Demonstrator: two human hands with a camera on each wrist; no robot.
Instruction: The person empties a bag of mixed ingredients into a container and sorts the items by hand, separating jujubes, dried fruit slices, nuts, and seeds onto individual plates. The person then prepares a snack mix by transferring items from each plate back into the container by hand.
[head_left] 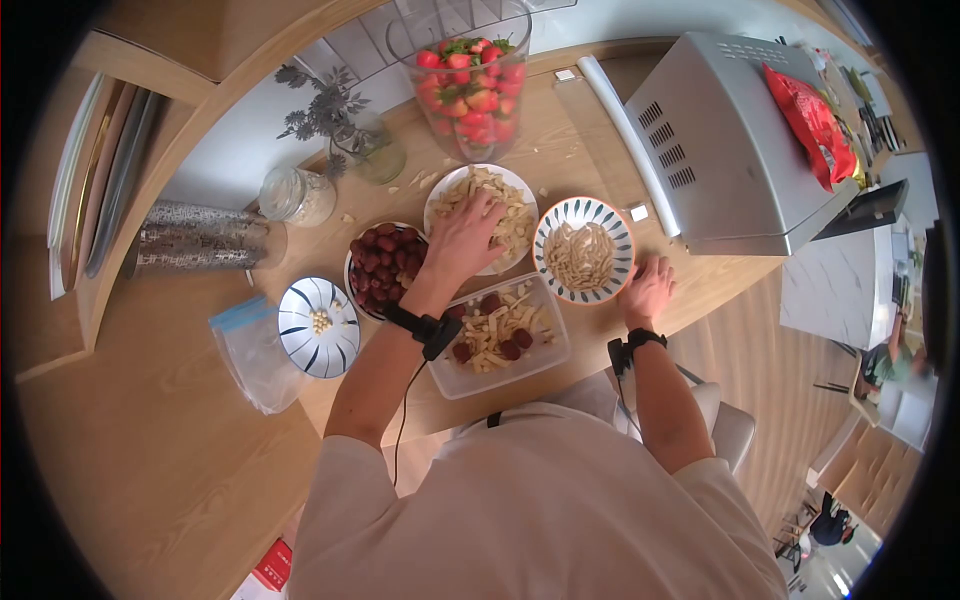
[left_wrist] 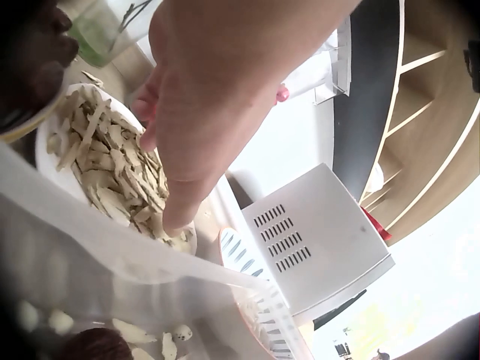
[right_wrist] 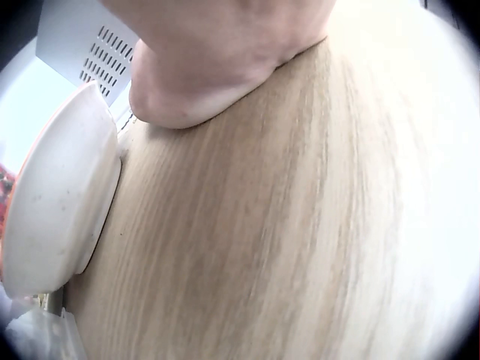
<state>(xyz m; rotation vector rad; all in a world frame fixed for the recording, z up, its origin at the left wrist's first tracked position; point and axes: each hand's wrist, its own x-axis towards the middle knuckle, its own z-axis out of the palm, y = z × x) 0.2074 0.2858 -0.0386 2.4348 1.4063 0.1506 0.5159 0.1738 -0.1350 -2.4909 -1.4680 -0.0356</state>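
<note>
My left hand [head_left: 465,235] reaches over a white plate [head_left: 432,222] of pale dried slices [left_wrist: 120,169], fingers bent down onto the pile; whether they pinch any slices is hidden. Beside the orange-rimmed bowl [head_left: 626,233] of thin pale pieces [head_left: 580,258], my right hand [head_left: 648,292] rests on the wooden table [right_wrist: 225,225] with nothing held. A clear plastic container [head_left: 435,375] nearest my body holds pale slices and several dark red dates [head_left: 509,350]. Left of it stands a bowl of dark red dates [head_left: 380,265].
A striped bowl [head_left: 335,352] with a few small pale pieces and a plastic bag [head_left: 255,360] lie at left. Behind are a glass jar [head_left: 297,197], a plant vase [head_left: 378,155] and a tall container of strawberries [head_left: 470,95]. A grey-white appliance [head_left: 715,130] stands at right.
</note>
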